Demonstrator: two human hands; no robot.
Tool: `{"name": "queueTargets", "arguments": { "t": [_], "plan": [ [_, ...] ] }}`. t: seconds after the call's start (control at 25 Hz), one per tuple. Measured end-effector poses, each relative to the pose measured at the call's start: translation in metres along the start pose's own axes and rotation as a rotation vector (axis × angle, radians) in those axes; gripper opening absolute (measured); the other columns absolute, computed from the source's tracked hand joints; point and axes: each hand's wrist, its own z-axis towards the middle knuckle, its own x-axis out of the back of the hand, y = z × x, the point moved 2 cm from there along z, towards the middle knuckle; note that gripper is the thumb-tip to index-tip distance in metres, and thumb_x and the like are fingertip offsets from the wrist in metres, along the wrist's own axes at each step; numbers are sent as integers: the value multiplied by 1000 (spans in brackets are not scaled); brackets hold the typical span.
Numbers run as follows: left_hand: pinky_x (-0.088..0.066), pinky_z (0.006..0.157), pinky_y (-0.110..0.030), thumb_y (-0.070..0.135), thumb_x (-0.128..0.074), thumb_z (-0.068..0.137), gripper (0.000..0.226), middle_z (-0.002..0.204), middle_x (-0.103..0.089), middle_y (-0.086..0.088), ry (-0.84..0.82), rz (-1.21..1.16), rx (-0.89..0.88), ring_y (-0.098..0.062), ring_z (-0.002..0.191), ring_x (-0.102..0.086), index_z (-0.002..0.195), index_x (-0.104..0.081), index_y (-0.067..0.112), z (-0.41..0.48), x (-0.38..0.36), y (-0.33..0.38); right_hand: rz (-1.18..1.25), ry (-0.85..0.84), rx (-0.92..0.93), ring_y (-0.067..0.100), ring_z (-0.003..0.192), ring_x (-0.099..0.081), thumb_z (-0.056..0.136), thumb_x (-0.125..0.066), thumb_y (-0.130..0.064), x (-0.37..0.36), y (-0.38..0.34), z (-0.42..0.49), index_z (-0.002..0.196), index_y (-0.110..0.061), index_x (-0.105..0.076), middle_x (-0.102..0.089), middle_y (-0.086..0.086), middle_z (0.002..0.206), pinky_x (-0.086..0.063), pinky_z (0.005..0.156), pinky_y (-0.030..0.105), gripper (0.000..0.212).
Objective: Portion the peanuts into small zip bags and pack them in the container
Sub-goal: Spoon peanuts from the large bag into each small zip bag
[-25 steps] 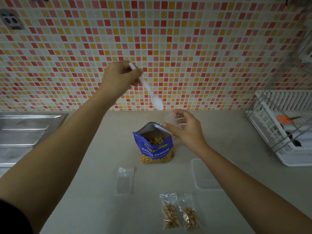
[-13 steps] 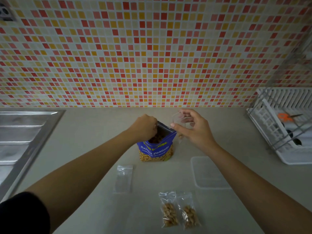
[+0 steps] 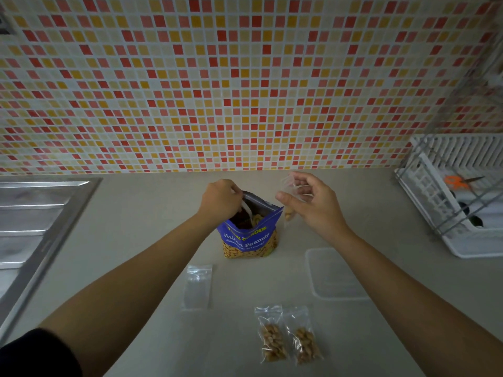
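Head view: we are pinching the spoon [image 3: 246,210] in our left grip [image 3: 221,200] inside the peanut bag [image 3: 249,235], while just to its right our right grip [image 3: 307,202] is holding the small zip bag [image 3: 289,186] with its mouth facing up.

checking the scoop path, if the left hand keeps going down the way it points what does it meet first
Most likely the peanuts inside the blue salted peanuts bag; the left hand angles its white spoon into the open mouth, though depth is unclear.

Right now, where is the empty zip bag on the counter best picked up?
Pinch the empty zip bag by its thicker zip edge, at the far end, coming from above. It lies flat on the counter, and that side is free of the peanut pouch.
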Motion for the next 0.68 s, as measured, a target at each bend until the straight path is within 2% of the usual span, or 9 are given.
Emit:
{"name": "queueTargets", "arguments": {
  "t": [0.12, 0.24, 0.36, 0.48, 0.6, 0.68],
  "plan": [
    [-54, 66, -21, 14, -54, 93, 10, 88, -64, -6, -48, -152, 31, -12, 69, -66, 93, -62, 10, -5, 4, 3, -9, -8, 12, 1, 90, -55, 72, -74, -36, -4, -2, 0, 123, -18, -54, -55, -17, 102, -47, 83, 18, 58],
    [-57, 69, -22, 10, -58, 90, 5, 89, -64, -6, -64, -267, 67, -15, 75, -66, 88, -62, 12, -7, 13, 2, -20, -21, 20, 3, 95, -55, 73, -74, -37, -5, -2, -1, 122, -22, -54, -58, -13, 105, -48, 83, 20, 54],
    [-51, 50, -12, 9, -62, 87, 4, 82, -63, -3, -83, -399, 97, -11, 67, -62, 91, -62, 10, -8, 25, -4, -23, -21, 21, 5, 96, -56, 73, -74, -36, -7, -1, -3, 120, -24, -55, -61, -5, 110, -49, 83, 21, 52],
    [-51, 52, -12, 10, -60, 89, 10, 83, -65, -8, -115, -446, 97, -11, 65, -63, 96, -63, 5, -8, 31, -14, -35, -15, 12, 2, 95, -56, 73, -76, -33, -9, -1, -5, 120, -24, -55, -61, -7, 110, -46, 81, 17, 52],
    [-47, 49, -10, 8, -53, 92, 10, 72, -62, -6, -109, -479, 95, -8, 57, -59, 95, -60, 2, -10, 36, -23, -51, -16, 9, -1, 94, -55, 73, -76, -33, -10, -2, -8, 121, -23, -55, -59, -9, 108, -44, 80, 13, 54],
    [-48, 54, -13, 8, -50, 94, 10, 72, -62, -7, -108, -525, 111, -9, 60, -58, 95, -59, 3, -10, 38, -29, -59, -15, 15, -2, 94, -54, 72, -76, -33, -11, -3, -10, 121, -22, -54, -58, -11, 107, -44, 80, 13, 55]
  ]
}}
